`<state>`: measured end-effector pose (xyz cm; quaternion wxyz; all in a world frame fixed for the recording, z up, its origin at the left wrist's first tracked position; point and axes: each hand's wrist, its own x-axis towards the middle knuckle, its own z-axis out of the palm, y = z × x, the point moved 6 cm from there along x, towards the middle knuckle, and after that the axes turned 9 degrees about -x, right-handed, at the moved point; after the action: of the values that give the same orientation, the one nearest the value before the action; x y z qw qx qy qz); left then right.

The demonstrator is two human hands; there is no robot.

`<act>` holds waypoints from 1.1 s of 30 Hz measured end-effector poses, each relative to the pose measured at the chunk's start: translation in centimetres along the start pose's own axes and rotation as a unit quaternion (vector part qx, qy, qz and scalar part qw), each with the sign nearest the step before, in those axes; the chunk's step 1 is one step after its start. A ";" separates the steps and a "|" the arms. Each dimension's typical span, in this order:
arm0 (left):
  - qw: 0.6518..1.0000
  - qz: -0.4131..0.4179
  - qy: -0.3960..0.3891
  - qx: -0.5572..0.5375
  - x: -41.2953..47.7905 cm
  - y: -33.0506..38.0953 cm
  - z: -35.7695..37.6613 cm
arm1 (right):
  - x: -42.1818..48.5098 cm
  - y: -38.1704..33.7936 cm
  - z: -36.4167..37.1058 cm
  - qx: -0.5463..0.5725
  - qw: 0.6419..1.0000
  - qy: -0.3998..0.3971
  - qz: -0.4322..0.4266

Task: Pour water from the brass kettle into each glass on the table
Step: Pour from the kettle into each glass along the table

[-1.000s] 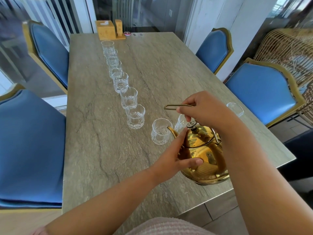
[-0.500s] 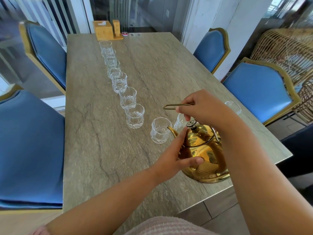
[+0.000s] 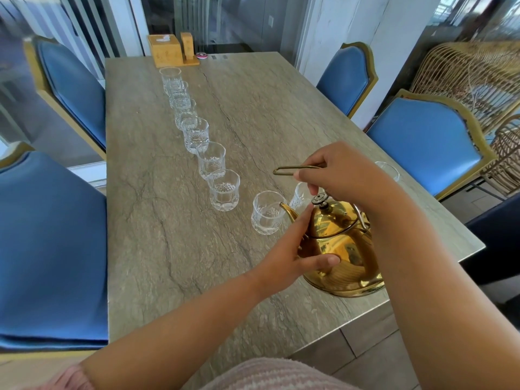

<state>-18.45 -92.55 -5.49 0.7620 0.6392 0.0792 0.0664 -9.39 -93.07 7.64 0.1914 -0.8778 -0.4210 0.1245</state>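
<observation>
Along the left half of the desk a row of clear patterned glasses runs away from the camera, the farthest glass just in front of a wooden box at the far edge and the row's closest glass showing what looks like a little clear water low inside, though the cut pattern makes the level hard to judge. Right of that row stands the nearest glass, upright, with the kettle's spout tip at its rim; whether it holds water cannot be told. The left hand presses against the left flank of the brass kettle, its fingers spread wide along the body below the spout and the thumb laid across the front, steadying rather than wrapping around it. The kettle sits on the desk near the close right edge, lid on, dark knob on top. Above it the right hand has its fingers closed around the thin brass handle, which sticks out leftward past the knuckles. 1 more glass is half hidden behind that hand, and another glass peeks out beyond the wrist near the desk's right edge, contents unclear.
</observation>
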 end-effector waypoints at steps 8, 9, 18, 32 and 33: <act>0.999 0.014 -0.003 0.049 0.2 0.3 0.0 | -1.2 1.1 -0.4 0.057 0.998 0.028 0.005; 0.998 0.016 -0.004 0.058 0.2 0.3 0.0 | -1.5 1.4 -0.5 0.070 0.997 0.035 0.009; 0.984 0.000 0.016 0.178 1.1 -0.6 0.5 | -3.9 6.3 -0.4 0.307 0.946 0.056 0.087; 0.977 0.003 0.095 0.193 5.1 -1.5 7.9 | -4.1 13.7 -4.1 0.369 0.928 -0.017 0.037; 0.976 0.003 0.099 0.193 5.5 -1.6 8.4 | -4.1 14.3 -4.4 0.368 0.929 -0.021 0.038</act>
<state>-11.32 -99.84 -5.84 0.6129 0.7645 0.1638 0.1147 -0.38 -105.48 5.50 0.4870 -0.7584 -0.3162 0.2962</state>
